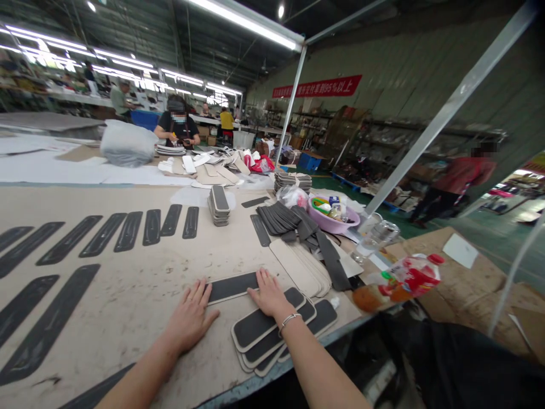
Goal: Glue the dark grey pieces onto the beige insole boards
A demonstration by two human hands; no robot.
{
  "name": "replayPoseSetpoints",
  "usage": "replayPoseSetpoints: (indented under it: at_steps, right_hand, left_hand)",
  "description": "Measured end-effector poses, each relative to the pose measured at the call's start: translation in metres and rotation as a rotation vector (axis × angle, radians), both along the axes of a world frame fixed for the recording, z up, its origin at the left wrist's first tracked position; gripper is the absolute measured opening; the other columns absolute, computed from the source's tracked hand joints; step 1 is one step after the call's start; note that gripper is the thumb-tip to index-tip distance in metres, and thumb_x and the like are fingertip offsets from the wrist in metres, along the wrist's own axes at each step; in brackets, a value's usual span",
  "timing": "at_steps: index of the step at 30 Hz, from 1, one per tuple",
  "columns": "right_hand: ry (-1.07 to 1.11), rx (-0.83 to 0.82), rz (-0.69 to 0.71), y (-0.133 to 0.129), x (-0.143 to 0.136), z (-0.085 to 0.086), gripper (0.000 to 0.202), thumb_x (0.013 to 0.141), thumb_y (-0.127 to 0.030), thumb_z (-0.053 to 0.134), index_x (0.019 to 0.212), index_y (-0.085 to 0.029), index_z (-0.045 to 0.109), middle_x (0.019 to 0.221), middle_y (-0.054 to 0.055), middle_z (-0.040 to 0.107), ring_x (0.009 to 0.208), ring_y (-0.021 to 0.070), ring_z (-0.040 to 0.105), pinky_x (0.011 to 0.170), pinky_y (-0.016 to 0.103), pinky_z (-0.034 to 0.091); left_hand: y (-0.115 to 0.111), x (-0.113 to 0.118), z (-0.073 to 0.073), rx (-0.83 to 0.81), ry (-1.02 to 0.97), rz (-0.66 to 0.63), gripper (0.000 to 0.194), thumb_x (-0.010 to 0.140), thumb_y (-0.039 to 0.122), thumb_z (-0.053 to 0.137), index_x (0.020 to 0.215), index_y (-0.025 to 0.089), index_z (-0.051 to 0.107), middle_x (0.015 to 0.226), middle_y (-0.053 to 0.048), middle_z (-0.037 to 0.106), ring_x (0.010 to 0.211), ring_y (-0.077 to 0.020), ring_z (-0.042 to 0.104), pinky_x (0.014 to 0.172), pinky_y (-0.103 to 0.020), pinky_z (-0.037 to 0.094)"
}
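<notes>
A long panel (pixel 234 287), dark grey with a pale border, lies flat on the table between my hands. My left hand (pixel 193 312) rests on its left end with the fingers stretched out and the thumb apart. On its right end lies my right hand (pixel 270 295), fingers spread flat, a bracelet at the wrist. Under my right forearm is a fanned stack of similar bordered panels (pixel 255 329). Dark strips (pixel 68 238) with shiny surfaces lie in rows to the left. Beyond the right hand are pale rounded panels (pixel 298 267) and a heap of dark grey pieces (pixel 279 220).
A small stack of panels (pixel 219 204) stands further back. To the right are a lilac basin (pixel 334 224) of odds and ends, a clear jar (pixel 378 236) and drink bottles (pixel 409 278). Metal posts (pixel 292 108) rise at the table's edge. A co-worker (pixel 176 125) sits across the table.
</notes>
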State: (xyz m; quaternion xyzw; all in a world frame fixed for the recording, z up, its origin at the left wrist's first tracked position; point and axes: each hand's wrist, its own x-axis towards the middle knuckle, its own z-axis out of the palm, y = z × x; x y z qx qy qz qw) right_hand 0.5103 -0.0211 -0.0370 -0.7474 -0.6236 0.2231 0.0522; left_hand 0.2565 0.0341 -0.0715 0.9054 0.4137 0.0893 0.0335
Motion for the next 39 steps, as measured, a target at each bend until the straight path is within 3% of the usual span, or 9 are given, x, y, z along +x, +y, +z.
replayPoseSetpoints:
  at_steps: [2, 7, 13, 19, 23, 27, 32, 36, 39]
  right_hand:
    - [0.000, 0.012, -0.063, 0.003, 0.006, -0.001, 0.072, 0.089, -0.052, 0.032, 0.143, -0.006, 0.019, 0.151, 0.012, 0.010, 0.139, 0.0232, 0.007, 0.111, 0.041, 0.008]
    - [0.033, 0.159, -0.225, 0.016, -0.004, -0.004, 0.053, 0.085, -0.031, 0.045, 0.131, -0.004, 0.043, 0.139, 0.018, 0.039, 0.132, 0.0240, 0.030, 0.108, 0.034, 0.018]
    - [0.238, 0.218, -0.443, 0.030, -0.012, 0.000, 0.070, 0.070, -0.027, 0.060, 0.134, -0.007, 0.039, 0.124, 0.020, 0.053, 0.119, 0.0307, 0.045, 0.101, 0.042, 0.030]
    - [0.682, 0.388, -0.437, 0.026, -0.012, 0.021, 0.047, 0.079, -0.041, 0.047, 0.117, -0.015, 0.056, 0.109, 0.008, 0.065, 0.099, 0.0215, 0.060, 0.081, 0.030, 0.048]
    - [0.924, 0.498, -0.415, 0.007, -0.005, 0.045, 0.055, 0.077, -0.056, 0.045, 0.107, -0.014, 0.062, 0.096, 0.008, 0.068, 0.086, 0.0218, 0.063, 0.069, 0.029, 0.051]
    - [1.059, 0.590, -0.456, -0.016, 0.023, 0.059, 0.055, 0.069, -0.061, 0.053, 0.097, -0.015, 0.065, 0.083, 0.007, 0.069, 0.074, 0.0213, 0.064, 0.063, 0.029, 0.050]
    - [0.982, 0.619, -0.627, -0.042, 0.074, 0.046, 0.051, 0.070, -0.056, 0.057, 0.092, -0.012, 0.066, 0.074, 0.008, 0.069, 0.066, 0.0209, 0.063, 0.059, 0.029, 0.049]
    - [0.813, 0.569, -0.717, -0.061, 0.098, 0.026, 0.044, 0.078, -0.048, 0.051, 0.095, -0.011, 0.067, 0.076, 0.008, 0.070, 0.072, 0.0218, 0.064, 0.064, 0.031, 0.050]
    - [0.635, 0.535, -0.723, -0.074, 0.103, 0.017, 0.035, 0.081, -0.038, 0.049, 0.096, -0.012, 0.068, 0.088, 0.009, 0.070, 0.085, 0.0232, 0.064, 0.076, 0.032, 0.049]
  left_hand:
    - [0.000, 0.000, 0.001, -0.015, 0.008, 0.001, 0.073, 0.084, 0.061, 0.031, 0.136, 0.010, 0.038, 0.146, -0.017, 0.029, 0.135, -0.0300, 0.026, 0.109, -0.047, 0.023]
    - [-0.003, -0.001, 0.004, -0.030, -0.001, 0.008, 0.074, 0.083, 0.062, 0.031, 0.137, 0.012, 0.036, 0.146, -0.017, 0.028, 0.136, -0.0294, 0.025, 0.110, -0.046, 0.021]
    - [-0.008, 0.000, 0.012, -0.053, -0.015, 0.016, 0.073, 0.085, 0.060, 0.029, 0.138, 0.011, 0.034, 0.147, -0.017, 0.027, 0.137, -0.0282, 0.022, 0.110, -0.046, 0.019]
    - [-0.003, -0.008, 0.016, -0.122, -0.209, 0.118, 0.069, 0.083, 0.055, 0.035, 0.135, 0.010, 0.039, 0.144, -0.016, 0.034, 0.133, -0.0270, 0.032, 0.108, -0.042, 0.028]
    - [0.001, -0.006, 0.035, -0.303, -0.455, 0.222, 0.059, 0.076, 0.046, 0.045, 0.123, 0.013, 0.054, 0.120, -0.011, 0.062, 0.113, -0.0254, 0.054, 0.101, -0.039, 0.038]
    - [-0.015, 0.015, 0.068, -0.540, -0.553, 0.118, 0.038, 0.069, 0.045, 0.052, 0.090, 0.020, 0.071, 0.094, -0.004, 0.072, 0.092, -0.0250, 0.064, 0.086, -0.034, 0.048]
    - [-0.051, 0.052, 0.089, -0.807, -0.606, 0.063, 0.041, 0.072, 0.053, 0.050, 0.073, 0.017, 0.070, 0.073, -0.002, 0.071, 0.075, -0.0219, 0.063, 0.071, -0.030, 0.049]
    - [-0.061, 0.082, 0.080, -0.779, -0.440, 0.037, 0.043, 0.074, 0.053, 0.044, 0.072, 0.017, 0.068, 0.070, -0.003, 0.070, 0.073, -0.0211, 0.064, 0.068, -0.030, 0.049]
    - [-0.063, 0.100, 0.070, -0.683, -0.321, 0.032, 0.043, 0.075, 0.051, 0.041, 0.059, 0.018, 0.065, 0.060, -0.004, 0.065, 0.065, -0.0220, 0.063, 0.066, -0.033, 0.049]
